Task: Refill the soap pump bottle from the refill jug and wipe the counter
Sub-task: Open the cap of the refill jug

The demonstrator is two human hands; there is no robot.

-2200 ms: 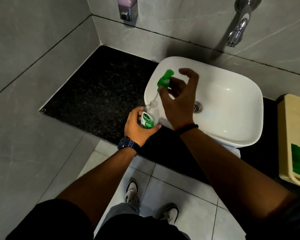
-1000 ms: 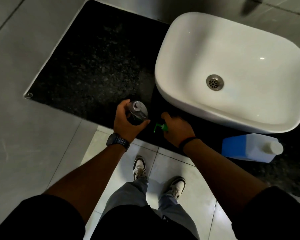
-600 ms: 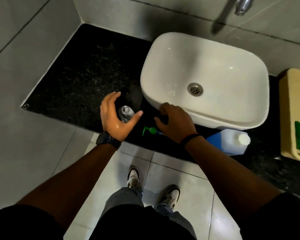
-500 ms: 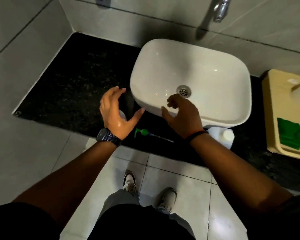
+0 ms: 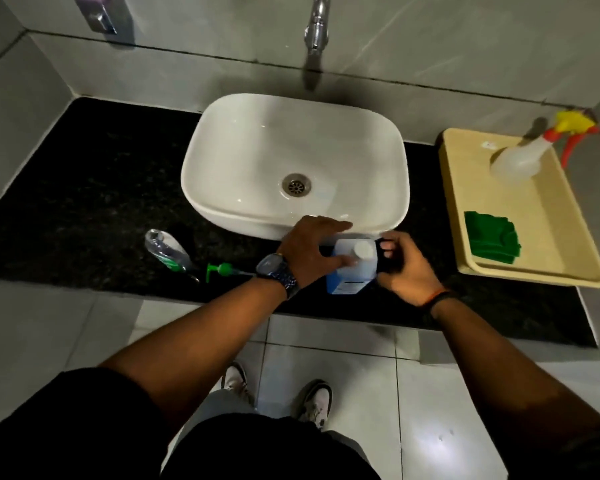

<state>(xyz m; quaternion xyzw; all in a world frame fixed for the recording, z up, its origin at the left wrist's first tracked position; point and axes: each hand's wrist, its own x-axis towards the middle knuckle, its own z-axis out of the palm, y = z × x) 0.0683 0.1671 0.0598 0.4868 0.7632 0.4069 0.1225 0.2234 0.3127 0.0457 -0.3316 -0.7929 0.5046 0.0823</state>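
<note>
My right hand (image 5: 404, 268) held the jug (image 5: 352, 271) by its handle on the counter (image 5: 84, 202) while my left hand (image 5: 312, 251) rested half-open beside its cap. The open bottle (image 5: 168, 251) stood well apart; a hasty pour would likely miss its narrow neck.

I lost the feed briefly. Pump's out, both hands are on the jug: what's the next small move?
Probably unscrew the white cap: it is on the refill jug, the right hand grips the handle, the left hand sits beside the cap, and the soap bottle stands open with its green pump on the counter.
</note>
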